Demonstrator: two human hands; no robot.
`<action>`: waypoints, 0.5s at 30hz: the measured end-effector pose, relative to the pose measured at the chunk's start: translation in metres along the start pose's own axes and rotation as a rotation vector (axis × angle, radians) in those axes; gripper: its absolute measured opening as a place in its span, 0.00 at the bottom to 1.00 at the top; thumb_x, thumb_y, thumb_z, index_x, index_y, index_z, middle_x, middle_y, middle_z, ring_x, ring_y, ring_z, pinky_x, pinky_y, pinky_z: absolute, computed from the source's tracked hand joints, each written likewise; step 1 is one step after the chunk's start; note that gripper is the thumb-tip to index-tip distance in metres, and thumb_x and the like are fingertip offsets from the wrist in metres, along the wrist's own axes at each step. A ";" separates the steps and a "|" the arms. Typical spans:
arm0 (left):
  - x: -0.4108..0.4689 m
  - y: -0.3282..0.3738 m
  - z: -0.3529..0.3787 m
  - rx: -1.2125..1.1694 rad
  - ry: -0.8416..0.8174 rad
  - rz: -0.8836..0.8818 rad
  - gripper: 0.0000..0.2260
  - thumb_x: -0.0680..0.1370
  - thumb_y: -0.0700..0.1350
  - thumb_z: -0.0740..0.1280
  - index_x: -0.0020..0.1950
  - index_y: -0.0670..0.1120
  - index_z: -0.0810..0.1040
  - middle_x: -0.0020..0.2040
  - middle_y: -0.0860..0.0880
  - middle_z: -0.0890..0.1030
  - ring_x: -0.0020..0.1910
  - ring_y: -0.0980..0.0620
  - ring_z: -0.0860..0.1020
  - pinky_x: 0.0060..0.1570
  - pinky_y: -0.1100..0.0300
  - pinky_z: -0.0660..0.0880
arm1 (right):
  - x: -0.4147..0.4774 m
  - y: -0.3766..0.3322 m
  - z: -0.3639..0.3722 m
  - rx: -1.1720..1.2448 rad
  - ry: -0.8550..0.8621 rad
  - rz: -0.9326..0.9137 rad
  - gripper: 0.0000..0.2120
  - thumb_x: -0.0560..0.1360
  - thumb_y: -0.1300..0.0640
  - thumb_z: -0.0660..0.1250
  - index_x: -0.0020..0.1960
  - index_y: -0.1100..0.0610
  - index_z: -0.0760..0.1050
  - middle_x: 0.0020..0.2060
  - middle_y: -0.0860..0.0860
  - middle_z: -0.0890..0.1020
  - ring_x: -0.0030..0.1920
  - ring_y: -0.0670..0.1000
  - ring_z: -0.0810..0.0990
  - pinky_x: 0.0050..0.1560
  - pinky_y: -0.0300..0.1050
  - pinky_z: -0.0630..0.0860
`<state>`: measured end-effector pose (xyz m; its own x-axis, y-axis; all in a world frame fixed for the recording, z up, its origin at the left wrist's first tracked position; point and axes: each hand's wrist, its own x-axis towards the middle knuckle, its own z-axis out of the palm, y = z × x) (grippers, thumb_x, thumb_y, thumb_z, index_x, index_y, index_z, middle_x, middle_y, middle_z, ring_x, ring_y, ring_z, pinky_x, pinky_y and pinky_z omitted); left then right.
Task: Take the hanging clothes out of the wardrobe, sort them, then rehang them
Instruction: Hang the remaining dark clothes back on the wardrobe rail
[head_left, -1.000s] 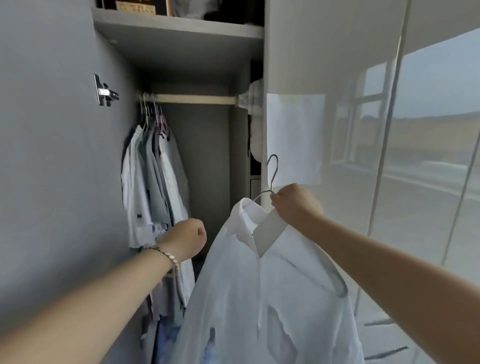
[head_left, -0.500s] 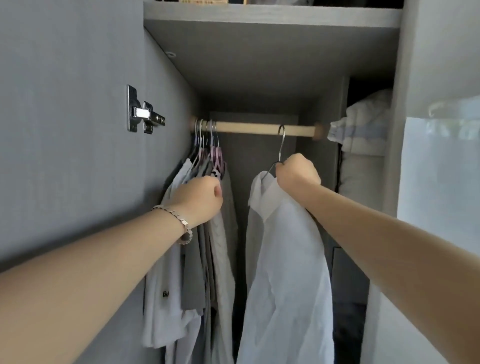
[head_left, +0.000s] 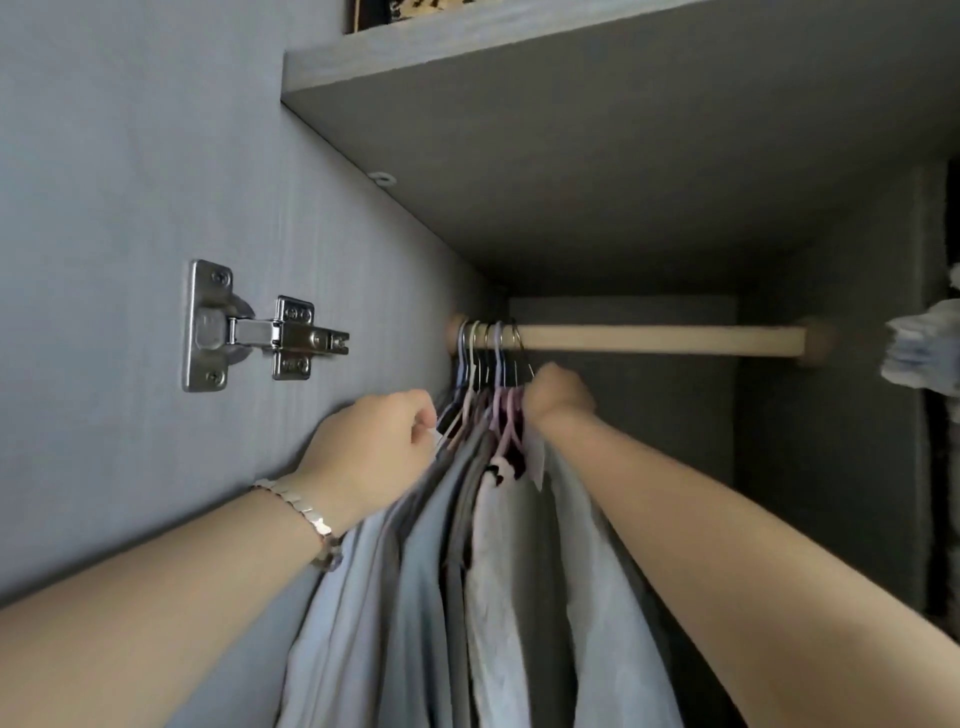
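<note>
Side panel (head_left: 130, 156): grey wardrobe wall filling the left of the view.
Hinge (head_left: 254, 327): bright metal, screwed to the side panel, level with the rod.
Left arm: reaches in from the lower left, with a silver bracelet (head_left: 306, 519) on the wrist.
Left hand (head_left: 374, 447): fingers curled at the left edge of the bunch; thumb and fingertips pinch a small pale edge there. Whether that edge is cloth or hanger cannot be told.
Shelf (head_left: 467, 47): grey board across the top, seen from below.
Hangers (head_left: 480, 364): several hooks crowded at the far left end of the rod, pink, pale and metal, touching one another.
Hanging clothes (head_left: 415, 597): pale blue, grey and white garments pressed together under the hangers, against the side panel.
Right hand (head_left: 558, 392): clenched into a fist just below the rod, at the right edge of the bunch, gripping the neck of 1 wire hanger (head_left: 529, 370).
Pale shirt (head_left: 597, 597): hangs below the right hand, last on the right, touching the other garments.
Rod (head_left: 649, 340): light wooden bar, level, bare to the right of the hooks.
Folded fabric (head_left: 924, 353): pale, at the right edge, blurred.
</note>
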<state>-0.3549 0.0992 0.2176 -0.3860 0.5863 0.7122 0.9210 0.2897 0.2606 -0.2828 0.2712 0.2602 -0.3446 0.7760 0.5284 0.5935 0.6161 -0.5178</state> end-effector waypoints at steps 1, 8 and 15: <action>-0.001 -0.001 0.000 0.009 0.009 0.006 0.08 0.76 0.41 0.60 0.50 0.51 0.77 0.43 0.49 0.82 0.46 0.44 0.79 0.47 0.55 0.76 | -0.005 0.000 0.008 0.009 -0.041 -0.013 0.15 0.80 0.58 0.56 0.61 0.63 0.74 0.61 0.60 0.77 0.63 0.59 0.75 0.60 0.49 0.72; -0.011 0.000 0.000 0.027 0.031 0.011 0.08 0.76 0.42 0.60 0.51 0.50 0.77 0.43 0.50 0.81 0.45 0.44 0.78 0.45 0.54 0.76 | -0.091 0.021 0.029 -0.098 -0.179 -0.028 0.21 0.79 0.52 0.55 0.69 0.62 0.63 0.62 0.58 0.74 0.62 0.58 0.75 0.56 0.46 0.73; -0.027 0.010 -0.005 0.087 0.027 0.031 0.07 0.77 0.43 0.60 0.52 0.50 0.76 0.45 0.51 0.83 0.46 0.45 0.78 0.46 0.56 0.76 | -0.165 0.026 0.028 -0.463 -0.321 -0.110 0.15 0.79 0.66 0.56 0.64 0.60 0.71 0.63 0.56 0.75 0.63 0.56 0.75 0.55 0.44 0.73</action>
<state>-0.3353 0.0823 0.2039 -0.3548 0.5758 0.7366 0.9239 0.3367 0.1818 -0.2310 0.1636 0.1405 -0.5832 0.7573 0.2939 0.7732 0.6284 -0.0848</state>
